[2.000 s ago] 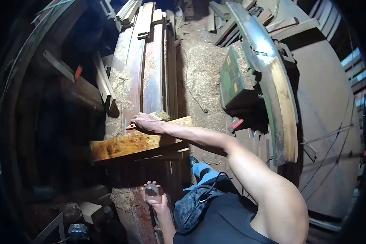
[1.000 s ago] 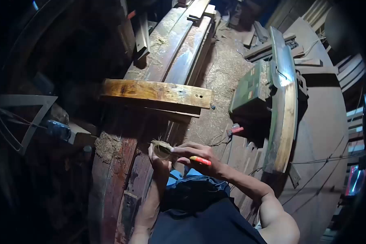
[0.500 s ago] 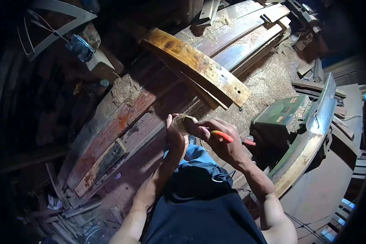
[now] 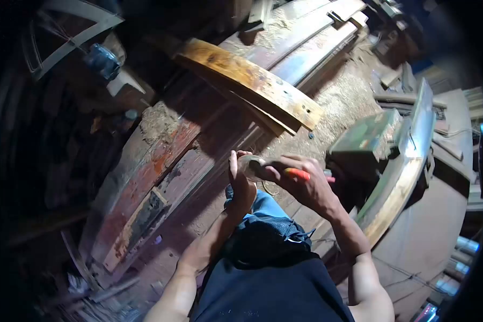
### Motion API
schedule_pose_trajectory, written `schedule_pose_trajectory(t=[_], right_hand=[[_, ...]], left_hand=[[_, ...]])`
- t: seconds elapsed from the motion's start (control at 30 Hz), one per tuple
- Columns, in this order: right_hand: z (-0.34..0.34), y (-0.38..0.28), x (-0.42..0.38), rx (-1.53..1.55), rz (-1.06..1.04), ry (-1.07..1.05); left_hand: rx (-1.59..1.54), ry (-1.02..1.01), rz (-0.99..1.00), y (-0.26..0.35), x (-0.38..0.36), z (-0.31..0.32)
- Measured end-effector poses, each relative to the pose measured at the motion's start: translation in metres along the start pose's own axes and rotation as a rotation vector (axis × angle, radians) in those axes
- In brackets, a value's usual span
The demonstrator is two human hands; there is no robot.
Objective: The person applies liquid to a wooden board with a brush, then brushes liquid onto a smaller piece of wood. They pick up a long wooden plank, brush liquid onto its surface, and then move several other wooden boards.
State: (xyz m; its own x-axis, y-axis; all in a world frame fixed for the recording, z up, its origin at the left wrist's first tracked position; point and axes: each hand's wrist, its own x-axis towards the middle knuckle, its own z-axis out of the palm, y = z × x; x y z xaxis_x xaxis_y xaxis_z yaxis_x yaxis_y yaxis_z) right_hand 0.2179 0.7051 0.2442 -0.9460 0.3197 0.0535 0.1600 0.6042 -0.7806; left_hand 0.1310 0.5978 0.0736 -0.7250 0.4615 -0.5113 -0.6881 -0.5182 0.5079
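Both hands meet in front of my body, over my knees. My left hand (image 4: 243, 180) is curled around a pale, rounded object (image 4: 251, 167), blurred and partly hidden by the fingers. Its kind cannot be made out. From the other side my right hand (image 4: 300, 180) is closed around a tool with an orange-red handle (image 4: 297, 174); the tool's far end reaches the pale object and is hard to make out. Beyond the hands a curved yellow-brown wooden piece (image 4: 252, 76) lies across long timbers (image 4: 306, 52).
A green box (image 4: 366, 134) stands to the right beside a curved plank (image 4: 400, 193). Sawdust (image 4: 338, 102) covers the ground ahead. Red-stained timbers (image 4: 161, 161) run down the left. Wood scraps (image 4: 112, 292) lie at the lower left. A blue-grey device (image 4: 103, 61) is at the upper left.
The camera view has shifted slightly, blurring the surroundings. The pale object shows more between my hands, and the straw-like strands seen at my left hand before are no longer distinct.
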Motion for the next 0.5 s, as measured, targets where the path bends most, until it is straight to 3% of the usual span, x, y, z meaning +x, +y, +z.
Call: schedule_pose_trajectory(t=[0.03,0.07,0.1,0.23,0.27,0.3,0.4,0.43,0.5], right_hand=[[0.003,-0.001,0.0,0.013,0.024,0.041],[0.005,-0.004,-0.001,0.032,0.016,0.064],[0.012,-0.001,-0.008,0.118,0.066,0.073],[0.034,0.001,-0.037,0.073,0.082,0.1],[0.032,-0.004,-0.045,0.061,0.087,0.124],[0.035,-0.003,-0.053,0.064,0.124,0.153],[0.031,0.001,-0.068,0.042,0.202,0.258],[0.03,0.004,-0.073,0.012,0.177,0.327],[0.021,0.01,-0.082,-0.017,0.16,0.419]], left_hand=[[-0.006,-0.024,-0.04,-0.003,-0.002,-0.002],[0.17,-0.232,0.067,0.003,-0.012,-0.005],[0.131,-0.168,-0.099,0.0,-0.001,-0.019],[0.147,-0.249,-0.093,-0.002,-0.023,-0.012],[0.052,-0.23,-0.258,-0.003,-0.023,-0.014],[0.139,-0.299,-0.198,-0.01,-0.03,-0.015],[0.289,-0.247,-0.208,-0.019,-0.039,-0.006],[0.415,-0.366,-0.216,-0.034,-0.022,-0.025],[0.19,-0.229,-0.551,-0.039,-0.022,-0.006]])
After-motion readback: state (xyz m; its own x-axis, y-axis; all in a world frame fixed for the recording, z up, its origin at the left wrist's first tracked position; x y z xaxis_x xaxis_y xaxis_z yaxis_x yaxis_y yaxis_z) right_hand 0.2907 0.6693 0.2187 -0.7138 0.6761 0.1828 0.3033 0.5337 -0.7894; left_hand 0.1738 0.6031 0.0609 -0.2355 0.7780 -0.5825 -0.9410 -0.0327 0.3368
